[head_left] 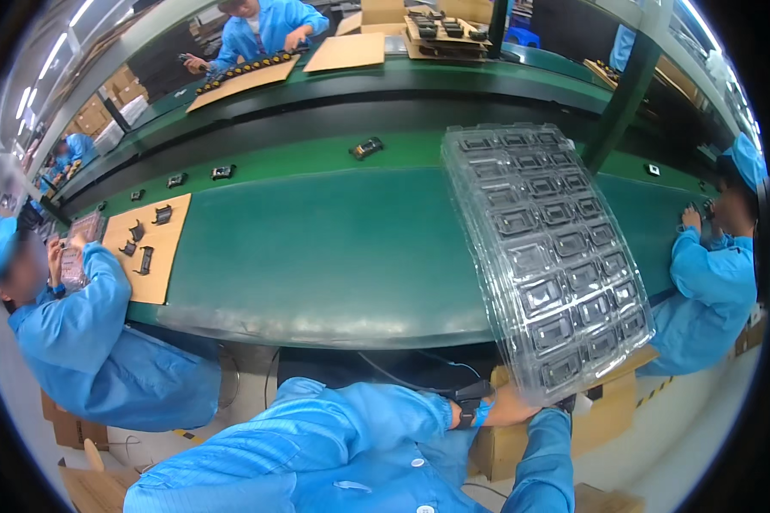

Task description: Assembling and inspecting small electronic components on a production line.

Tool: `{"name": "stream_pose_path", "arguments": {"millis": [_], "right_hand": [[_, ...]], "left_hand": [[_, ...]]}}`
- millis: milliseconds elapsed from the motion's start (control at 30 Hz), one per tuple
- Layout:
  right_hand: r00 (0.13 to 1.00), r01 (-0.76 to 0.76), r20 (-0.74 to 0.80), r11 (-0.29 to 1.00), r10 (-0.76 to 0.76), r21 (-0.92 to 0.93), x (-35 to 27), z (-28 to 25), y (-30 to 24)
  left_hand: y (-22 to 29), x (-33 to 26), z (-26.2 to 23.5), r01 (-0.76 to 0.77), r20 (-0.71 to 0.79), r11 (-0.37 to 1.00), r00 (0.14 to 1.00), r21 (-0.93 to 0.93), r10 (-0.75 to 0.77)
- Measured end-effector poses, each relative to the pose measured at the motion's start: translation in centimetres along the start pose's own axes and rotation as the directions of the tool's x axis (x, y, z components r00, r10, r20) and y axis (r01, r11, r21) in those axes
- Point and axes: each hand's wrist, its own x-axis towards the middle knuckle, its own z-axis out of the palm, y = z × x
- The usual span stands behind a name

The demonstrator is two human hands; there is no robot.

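I hold up a large clear plastic blister tray (547,256), tilted over the green conveyor belt (316,256). Its many pockets hold small black parts. My left hand (512,407), with a dark wrist strap, grips the tray's lower edge. My right sleeve (549,453) rises to the same edge. The right hand itself is hidden behind the tray's bottom corner.
A co-worker in blue (85,333) sits at my left by a cardboard sheet (150,248) bearing black parts. Another co-worker (710,282) sits at my right. A cardboard box (607,410) stands below the tray. Loose black parts (366,147) lie along the belt's far edge.
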Motion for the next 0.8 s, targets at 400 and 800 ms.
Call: {"name": "stream_pose_path", "arguments": {"millis": [400, 800], "right_hand": [[0.815, 0.289, -0.504, 0.955, -0.285, -0.073, -17.2, -2.3, -6.8], [0.531, 0.571, -0.822, 0.804, -0.206, 0.168, -14.7, -20.9, -37.4]], "left_hand": [[0.0, -1.8, -1.4, 0.141, 0.210, 0.915, 0.950, 0.379, -0.233], [10.5, -8.4, -12.2, -0.077, 0.629, 0.945, 0.763, 0.318, -0.149]]}}
